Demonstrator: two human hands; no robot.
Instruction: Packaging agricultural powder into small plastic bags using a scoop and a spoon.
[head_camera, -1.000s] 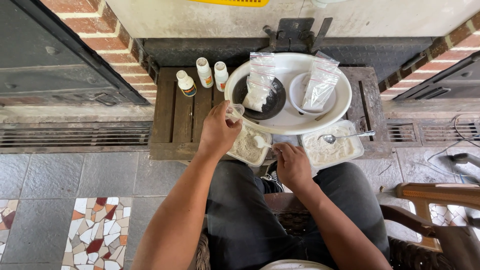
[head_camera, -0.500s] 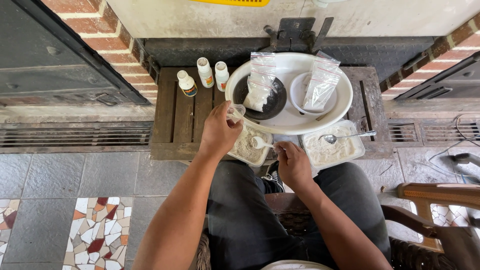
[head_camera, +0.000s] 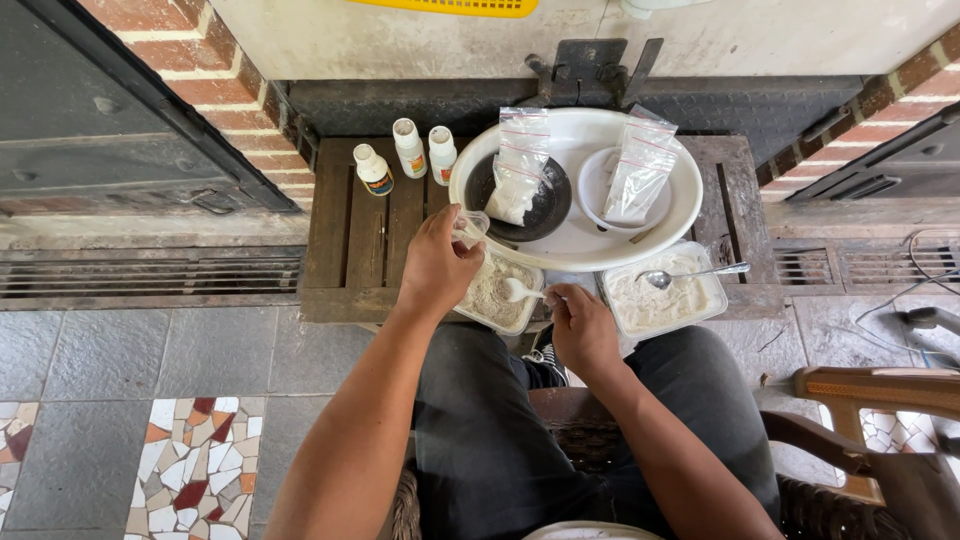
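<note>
My left hand (head_camera: 437, 266) holds a small clear plastic cup (head_camera: 470, 227), tilted, just above a clear container of off-white powder (head_camera: 492, 292). My right hand (head_camera: 582, 328) grips a white plastic spoon (head_camera: 518, 291) whose bowl rests over that powder. A second clear container of white powder (head_camera: 662, 298) sits to the right with a metal spoon (head_camera: 692, 273) lying in it. Behind them a large white basin (head_camera: 578, 243) carries a dark bowl (head_camera: 549, 205) and a white bowl (head_camera: 597, 182), each with a clear zip bag of powder, one (head_camera: 520, 168) and the other (head_camera: 640, 167).
Three small white bottles (head_camera: 409, 148) stand on the wooden slatted platform (head_camera: 358, 228) left of the basin. Brick walls and a metal floor grate (head_camera: 150, 273) flank it. A wooden chair arm (head_camera: 876, 388) is at the right. My dark-trousered legs (head_camera: 500, 440) fill the foreground.
My right hand has moved up and left with the white spoon into the off-white powder container. My left hand with the cup has shifted slightly lower toward it.
</note>
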